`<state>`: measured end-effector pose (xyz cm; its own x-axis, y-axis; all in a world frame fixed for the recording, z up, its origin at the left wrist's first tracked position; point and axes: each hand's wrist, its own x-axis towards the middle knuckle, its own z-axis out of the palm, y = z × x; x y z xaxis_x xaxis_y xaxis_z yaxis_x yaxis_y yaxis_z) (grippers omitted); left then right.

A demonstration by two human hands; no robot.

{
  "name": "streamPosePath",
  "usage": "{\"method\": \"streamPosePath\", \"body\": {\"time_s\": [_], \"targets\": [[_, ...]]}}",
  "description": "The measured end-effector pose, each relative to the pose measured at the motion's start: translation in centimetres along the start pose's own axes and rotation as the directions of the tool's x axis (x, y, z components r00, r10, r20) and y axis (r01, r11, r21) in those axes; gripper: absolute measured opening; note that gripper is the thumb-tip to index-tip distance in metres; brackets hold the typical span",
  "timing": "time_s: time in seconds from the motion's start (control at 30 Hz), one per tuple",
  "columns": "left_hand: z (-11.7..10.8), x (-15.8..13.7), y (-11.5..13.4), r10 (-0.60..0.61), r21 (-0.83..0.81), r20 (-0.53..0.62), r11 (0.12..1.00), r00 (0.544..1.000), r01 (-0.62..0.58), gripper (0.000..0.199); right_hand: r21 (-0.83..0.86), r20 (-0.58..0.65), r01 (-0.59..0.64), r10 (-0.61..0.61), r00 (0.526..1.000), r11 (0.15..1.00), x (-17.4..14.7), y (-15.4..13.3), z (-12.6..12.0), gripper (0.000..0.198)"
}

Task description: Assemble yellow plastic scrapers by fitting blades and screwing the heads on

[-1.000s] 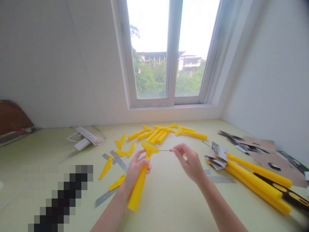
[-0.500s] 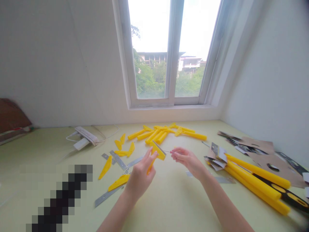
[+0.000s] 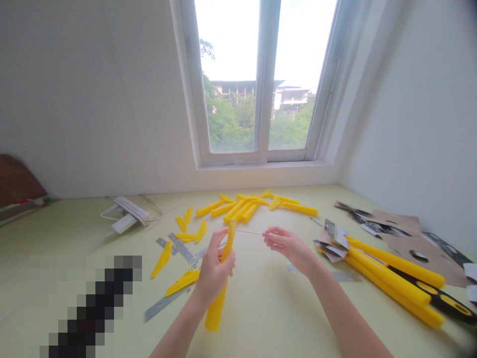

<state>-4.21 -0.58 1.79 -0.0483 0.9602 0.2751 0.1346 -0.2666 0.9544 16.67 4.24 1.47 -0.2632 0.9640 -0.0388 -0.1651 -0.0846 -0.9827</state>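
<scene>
My left hand point(image 3: 214, 266) is wrapped round a yellow scraper point(image 3: 218, 311), its head edge-on at the top and its thick handle pointing down toward me. Between the fingers of my right hand point(image 3: 285, 244) is a thin screwdriver point(image 3: 250, 232), with a bit of red showing at the grip. Its metal shaft points left toward the scraper's head; whether the tip touches it I cannot tell. Left of my left hand lie loose yellow head pieces point(image 3: 182, 282) and metal blades point(image 3: 164, 307), with small screws point(image 3: 194, 263) beside them.
Several yellow scrapers point(image 3: 244, 209) lie at the back below the window. On the right are more yellow handles point(image 3: 395, 278), a black-and-yellow tool point(image 3: 449, 303) and cardboard packaging point(image 3: 398, 253). A white power strip point(image 3: 131, 210) with cables sits at the back left.
The scraper has been turned in my left hand: its broad head was facing across, and now it stands edge-on with the handle showing below. My right hand stays nearly in place.
</scene>
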Motion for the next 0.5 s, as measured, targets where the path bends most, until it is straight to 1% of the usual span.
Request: {"method": "streamPosePath", "body": {"time_s": [0.07,0.1,0.17,0.33,0.43,0.5], "targets": [[0.08,0.25,0.37,-0.113,-0.2,-0.018,0.974,0.993,0.107,0.038,-0.009,-0.013,0.034,-0.034,0.999,0.999,0.05,-0.01,0.0,0.023],[0.06,0.37,0.52,-0.146,-0.27,-0.014,0.953,0.989,0.137,0.038,-0.014,-0.016,0.042,-0.042,0.999,0.999,0.07,-0.02,0.02,0.023],[-0.04,0.57,0.74,-0.185,-0.355,0.004,0.918,0.983,0.175,0.04,-0.014,-0.016,0.048,-0.049,0.999,0.999,0.1,-0.05,0.07,0.022],[-0.36,0.79,0.79,-0.233,-0.436,0.042,0.871,0.972,0.227,0.041,0.038,-0.05,0.071,-0.069,0.996,0.997,0.18,-0.18,0.18,0.02],[-0.52,0.94,0.66,-0.259,-0.457,0.056,0.852,0.964,0.255,0.045,-0.002,-0.081,0.094,-0.094,0.992,0.996,0.28,-0.25,0.37,0.021],[-0.66,1.1,0.56,-0.275,-0.478,0.071,0.834,0.959,0.275,0.047,-0.06,-0.112,0.132,-0.139,0.984,0.989,0.29,-0.34,0.61,0.022]]}}
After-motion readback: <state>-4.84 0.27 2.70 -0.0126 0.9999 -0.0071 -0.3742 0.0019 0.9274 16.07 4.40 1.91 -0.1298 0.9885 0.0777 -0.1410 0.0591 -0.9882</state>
